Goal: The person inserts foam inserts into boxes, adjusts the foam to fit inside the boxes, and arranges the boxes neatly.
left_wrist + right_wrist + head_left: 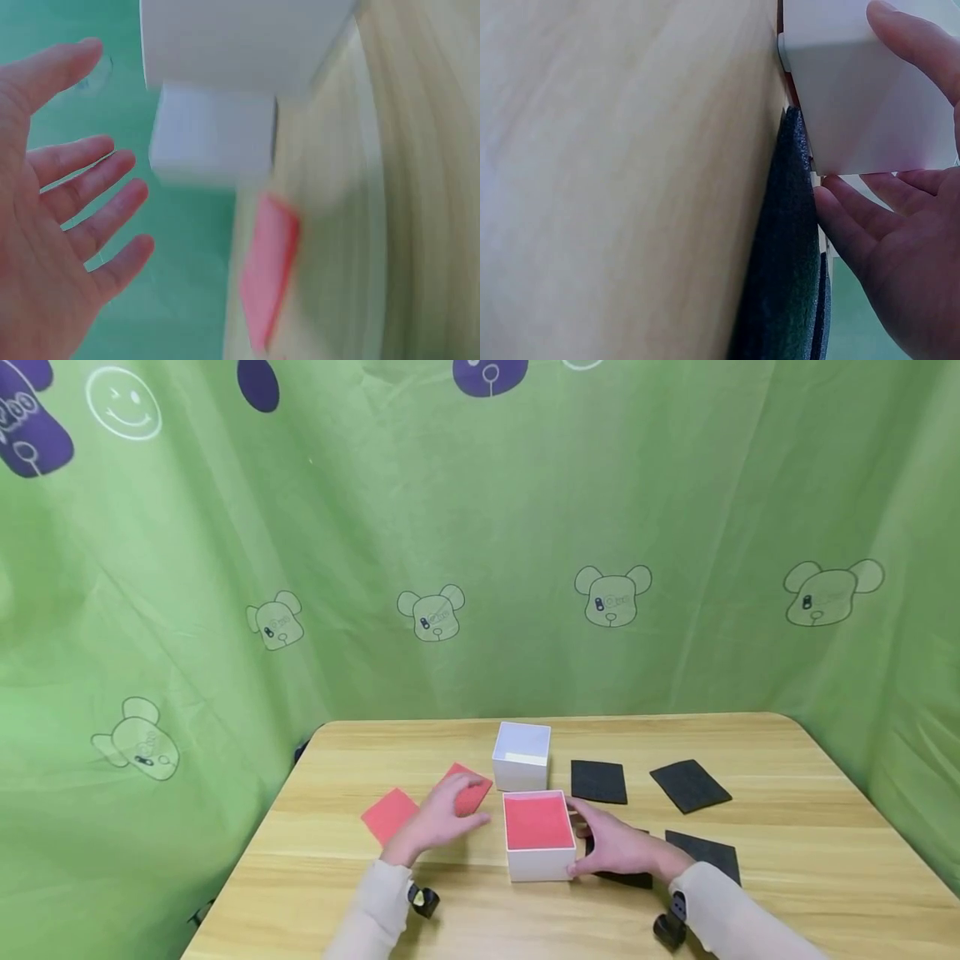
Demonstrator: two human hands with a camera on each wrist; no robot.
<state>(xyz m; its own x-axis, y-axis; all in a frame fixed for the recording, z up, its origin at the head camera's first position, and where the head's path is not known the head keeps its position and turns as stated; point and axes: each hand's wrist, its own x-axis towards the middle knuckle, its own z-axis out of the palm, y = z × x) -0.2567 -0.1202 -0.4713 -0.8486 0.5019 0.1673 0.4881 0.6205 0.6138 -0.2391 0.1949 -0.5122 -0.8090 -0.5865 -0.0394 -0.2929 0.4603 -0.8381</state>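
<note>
A square white box [542, 865] stands at the middle of the table, with a red foam square [537, 823] lying inside near its rim. My right hand [617, 845] grips the box's right side, thumb at the near corner and fingers round the far one; in the right wrist view the thumb lies on the white wall. To the left of the box hovers my left hand [444, 817], its fingers spread and holding nothing, as the left wrist view confirms. Beneath and beyond it lie two red foam squares, one [389, 814] on the left and one [474, 792] partly hidden by the fingers.
Just behind the box stands another white box-like piece [521, 768]. Several black foam squares lie to the right, such as one [598, 782] at the back and one [690, 785] farther right; another [780, 262] is partly under my right hand. A green curtain [525, 527] hangs behind the table.
</note>
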